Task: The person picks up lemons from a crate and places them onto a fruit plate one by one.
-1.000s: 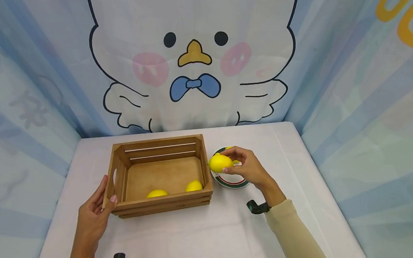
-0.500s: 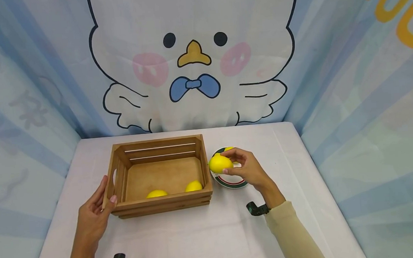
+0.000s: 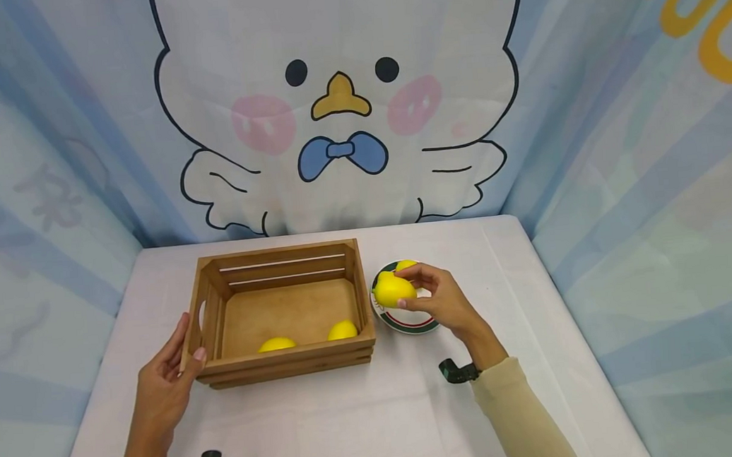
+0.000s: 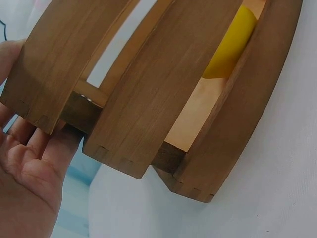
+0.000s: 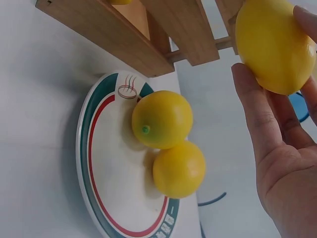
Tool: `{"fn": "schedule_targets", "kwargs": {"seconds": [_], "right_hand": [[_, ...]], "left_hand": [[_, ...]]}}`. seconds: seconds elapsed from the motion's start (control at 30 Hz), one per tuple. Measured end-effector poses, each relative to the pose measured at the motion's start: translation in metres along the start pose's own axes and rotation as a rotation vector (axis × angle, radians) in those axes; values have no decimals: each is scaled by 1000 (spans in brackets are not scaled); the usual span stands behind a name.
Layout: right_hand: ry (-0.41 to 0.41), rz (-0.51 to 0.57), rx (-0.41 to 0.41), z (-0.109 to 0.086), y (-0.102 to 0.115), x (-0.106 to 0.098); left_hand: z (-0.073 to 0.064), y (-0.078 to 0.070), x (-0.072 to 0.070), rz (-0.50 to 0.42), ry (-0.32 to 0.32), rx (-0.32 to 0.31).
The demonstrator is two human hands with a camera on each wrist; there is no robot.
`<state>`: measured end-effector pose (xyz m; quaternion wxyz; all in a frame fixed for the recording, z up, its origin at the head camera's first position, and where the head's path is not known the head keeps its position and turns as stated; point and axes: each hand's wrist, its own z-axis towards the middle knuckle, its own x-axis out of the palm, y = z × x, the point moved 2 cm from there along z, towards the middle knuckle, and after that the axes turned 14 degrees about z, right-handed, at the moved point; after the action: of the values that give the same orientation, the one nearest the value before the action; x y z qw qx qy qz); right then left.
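Note:
With its fingertips and thumb, my right hand (image 3: 445, 301) pinches a yellow lemon (image 3: 393, 291), held over a round plate (image 3: 413, 330) with a green and red border. In the right wrist view the plate carries two lemons side by side, one lemon (image 5: 161, 119) close to the crate and another lemon (image 5: 179, 169) touching it. My left hand (image 3: 163, 393) grips the left end of a slatted wooden crate (image 3: 289, 367), thumb at the front corner and fingers along the outside. Inside the crate, near its front wall, lie a left lemon (image 3: 277, 344) and a right lemon (image 3: 343, 330).
A white cloth covers the table (image 3: 329, 429). The plate stands close against the crate's right end. Behind the table hangs a printed curtain (image 3: 351, 201) with a cartoon bird, and more curtain hangs on both sides.
The right hand and its lemon have shifted very slightly to the right over the plate. The left hand keeps its grip on the crate, and the crate stays in place.

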<state>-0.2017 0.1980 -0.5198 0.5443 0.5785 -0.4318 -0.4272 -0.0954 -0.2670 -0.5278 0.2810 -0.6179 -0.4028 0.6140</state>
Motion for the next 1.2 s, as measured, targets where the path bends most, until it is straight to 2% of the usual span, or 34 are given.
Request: {"fn": "schedule_targets", "kwargs": {"seconds": [1.2], "right_hand": [[-67,-15,53,-8,-18,-8]], "left_hand": [[0,2,1,19,5,-23]]}}
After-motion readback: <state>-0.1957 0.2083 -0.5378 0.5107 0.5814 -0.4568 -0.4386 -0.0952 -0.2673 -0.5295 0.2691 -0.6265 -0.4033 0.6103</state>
